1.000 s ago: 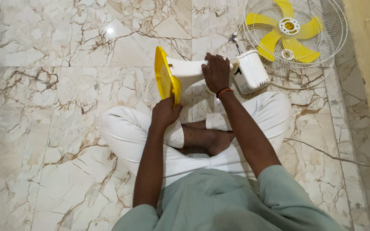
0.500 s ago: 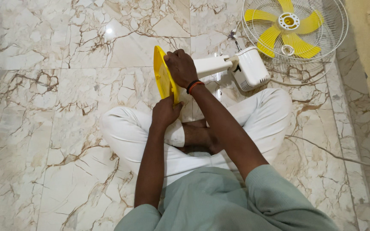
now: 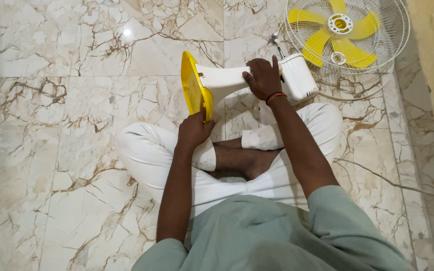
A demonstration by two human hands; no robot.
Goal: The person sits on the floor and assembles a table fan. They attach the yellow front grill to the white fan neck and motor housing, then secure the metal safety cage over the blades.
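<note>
The fan stand (image 3: 222,83) lies with its long axis from nine to three o'clock; the left hand (image 3: 194,131) grips its yellow base (image 3: 191,85) at nine; the right hand (image 3: 263,79) clasps the neck at three, beside the motor housing (image 3: 300,78).

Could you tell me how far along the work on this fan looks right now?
Done: nothing I can confirm. In hand: left hand holds the yellow base; right hand grips the white stand near the motor housing. Left: grille with blades lies apart on the floor.

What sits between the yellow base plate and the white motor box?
In the head view, the white stand neck spans between yellow base and motor box, with the right hand gripping it.
</note>
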